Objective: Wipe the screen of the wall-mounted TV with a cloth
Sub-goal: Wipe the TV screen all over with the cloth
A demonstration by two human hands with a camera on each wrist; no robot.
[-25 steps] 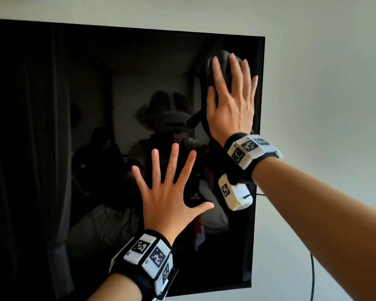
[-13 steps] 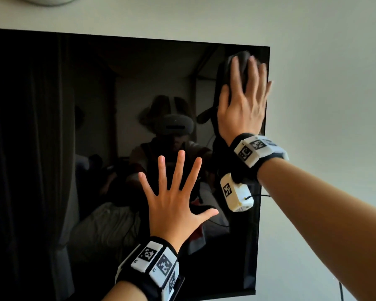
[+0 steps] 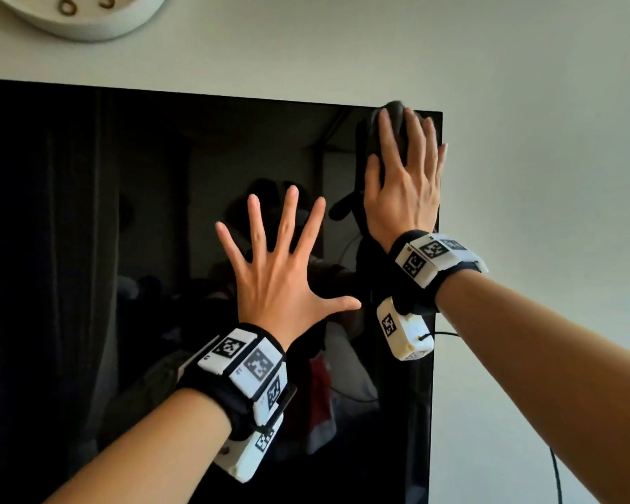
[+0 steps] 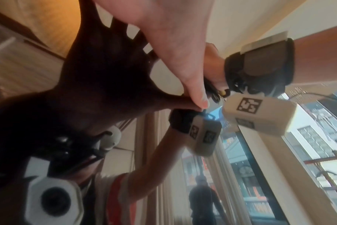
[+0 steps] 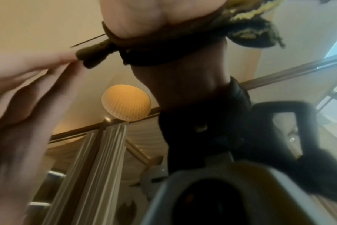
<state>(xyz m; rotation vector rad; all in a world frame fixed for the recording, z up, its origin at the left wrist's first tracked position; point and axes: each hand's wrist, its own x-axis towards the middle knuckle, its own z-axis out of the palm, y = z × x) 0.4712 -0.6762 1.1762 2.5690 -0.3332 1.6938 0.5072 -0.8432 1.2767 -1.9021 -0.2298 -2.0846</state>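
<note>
The black TV screen (image 3: 106, 249) hangs on a pale wall and mirrors the room. My right hand (image 3: 404, 176) lies flat with straight fingers on a dark cloth (image 3: 393, 110), pressing it against the screen's top right corner; the cloth peeks past the fingertips and the top edge. In the right wrist view the palm (image 5: 154, 15) covers the cloth (image 5: 246, 32), which shows dark and yellowish. My left hand (image 3: 281, 260) is spread wide, palm flat on the screen lower and to the left. Its thumb (image 4: 192, 91) touches the glass in the left wrist view.
A white wall clock (image 3: 88, 16) hangs above the TV's top edge. A thin black cable (image 3: 555, 474) runs down the wall to the right of the TV. Bare wall lies right of the screen's edge (image 3: 435, 321).
My right hand has slid the cloth up and right into the screen's top corner. The left hand stays spread on the glass. My view has tilted upward, showing the clock.
</note>
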